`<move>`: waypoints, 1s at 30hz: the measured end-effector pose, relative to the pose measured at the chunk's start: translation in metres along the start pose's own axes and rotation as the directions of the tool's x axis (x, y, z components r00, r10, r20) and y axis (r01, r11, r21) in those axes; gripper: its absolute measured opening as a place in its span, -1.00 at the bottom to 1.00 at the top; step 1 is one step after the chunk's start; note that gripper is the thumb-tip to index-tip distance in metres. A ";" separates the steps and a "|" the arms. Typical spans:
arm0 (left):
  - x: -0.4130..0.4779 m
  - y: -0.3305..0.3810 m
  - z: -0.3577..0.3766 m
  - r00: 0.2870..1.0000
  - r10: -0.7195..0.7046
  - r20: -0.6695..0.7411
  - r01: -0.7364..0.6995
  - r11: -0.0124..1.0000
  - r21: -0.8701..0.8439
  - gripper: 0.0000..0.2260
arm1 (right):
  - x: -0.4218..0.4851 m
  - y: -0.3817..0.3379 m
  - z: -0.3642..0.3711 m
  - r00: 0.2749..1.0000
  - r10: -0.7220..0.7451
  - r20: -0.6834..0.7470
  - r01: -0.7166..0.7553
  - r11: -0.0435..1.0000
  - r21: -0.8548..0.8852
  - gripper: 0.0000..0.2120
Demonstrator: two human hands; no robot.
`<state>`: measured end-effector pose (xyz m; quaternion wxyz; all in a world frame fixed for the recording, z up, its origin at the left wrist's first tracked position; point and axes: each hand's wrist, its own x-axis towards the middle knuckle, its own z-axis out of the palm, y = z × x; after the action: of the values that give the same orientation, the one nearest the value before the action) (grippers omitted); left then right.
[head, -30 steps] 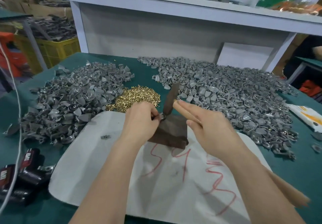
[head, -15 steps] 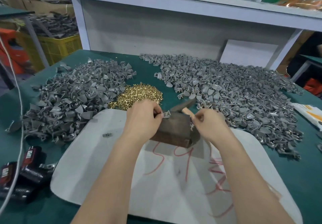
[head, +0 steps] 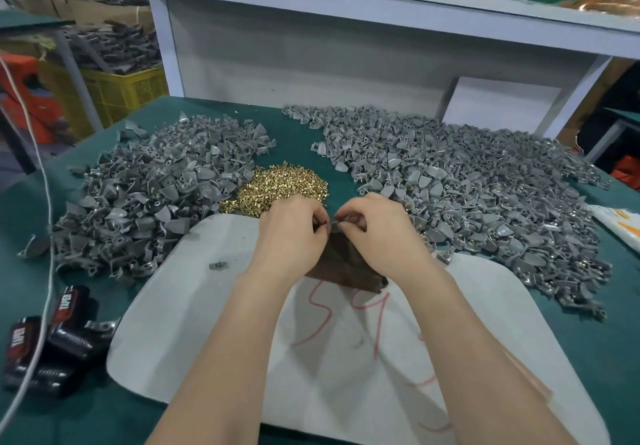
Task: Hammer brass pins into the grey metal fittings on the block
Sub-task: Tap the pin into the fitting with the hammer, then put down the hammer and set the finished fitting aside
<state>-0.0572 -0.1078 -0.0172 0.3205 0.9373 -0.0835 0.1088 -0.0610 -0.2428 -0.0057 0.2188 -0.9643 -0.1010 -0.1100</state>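
Green desk carries 2 heaps of grey fittings, 1 brass pin pile at centre, 1 dark block on 1 white pad. Left hand and right hand each have their grip pinched on 1 small fitting above the block.

black packs near left edge of green table: white lettering reads "taper" or similar, blurred, on at least two. white mat at front edge of table: red hand-drawn marks, "54" or "59" just before brown block, more red strokes toward mat's right side, unreadable. white-orange packet at right edge: print not legible.
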 end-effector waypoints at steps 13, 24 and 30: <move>0.000 0.005 0.000 1.000 0.019 -0.010 -0.018 0.997 0.074 -0.89 | 0.012 -0.011 0.001 0.987 0.106 0.122 -0.095 0.991 -0.095 -0.90; -0.002 0.001 -0.001 0.995 0.099 -0.018 -0.095 0.985 0.141 -0.92 | 0.021 -0.015 -0.011 0.953 0.055 0.297 0.013 0.974 -0.224 -0.84; -0.002 0.000 -0.004 0.993 0.116 -0.028 -0.114 0.992 0.062 -0.93 | 0.016 -0.007 -0.004 0.979 0.001 0.202 0.019 0.995 -0.096 -0.92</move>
<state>-0.0601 -0.1050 -0.0146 0.2867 0.9382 -0.1292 0.1442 -0.0485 -0.2360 0.0051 0.1598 -0.9795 -0.1216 -0.0172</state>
